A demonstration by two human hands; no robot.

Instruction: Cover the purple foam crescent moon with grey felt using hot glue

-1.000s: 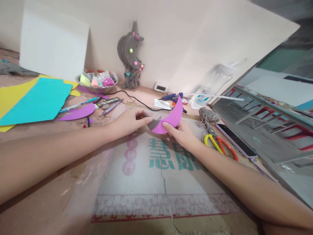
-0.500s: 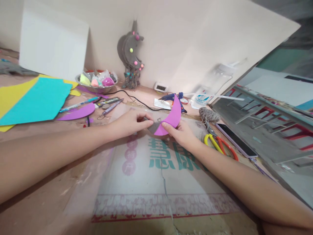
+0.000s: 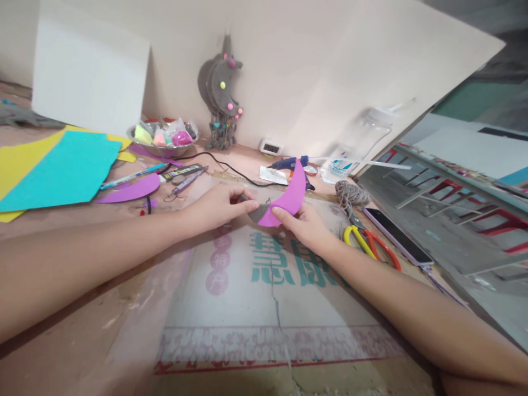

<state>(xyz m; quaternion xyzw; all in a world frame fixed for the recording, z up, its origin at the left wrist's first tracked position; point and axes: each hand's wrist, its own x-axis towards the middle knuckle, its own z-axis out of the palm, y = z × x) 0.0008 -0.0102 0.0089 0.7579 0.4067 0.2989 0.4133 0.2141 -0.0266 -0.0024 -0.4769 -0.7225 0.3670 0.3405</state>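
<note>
A purple crescent cutout [image 3: 295,191] is held above the printed plastic sheet [image 3: 206,313]. Grey yarn [image 3: 261,211] covers its left end, and a small loop of yarn stands up from the upper edge. My right hand [image 3: 307,224] grips the crescent near its middle, thumb on the front face and fingers behind. At the yarn-covered tip, my left hand [image 3: 223,206] is closed in a pinch between thumb and forefinger; the tip itself is partly hidden by the fingers. A grey yarn ball [image 3: 352,193] lies beyond my right hand.
Scissors [image 3: 373,245] and a phone [image 3: 398,235] lie at the right. Behind the crescent are a glue gun [image 3: 286,163], a timer [image 3: 271,147] and a plastic bottle [image 3: 367,135]. Leftward are a bowl [image 3: 165,149], pens, and coloured sheets [image 3: 66,170]. A finished-looking grey moon [image 3: 220,82] hangs behind.
Both hands keep their grip on the crescent. Its lower left end has tilted up very slightly; little else has moved.
</note>
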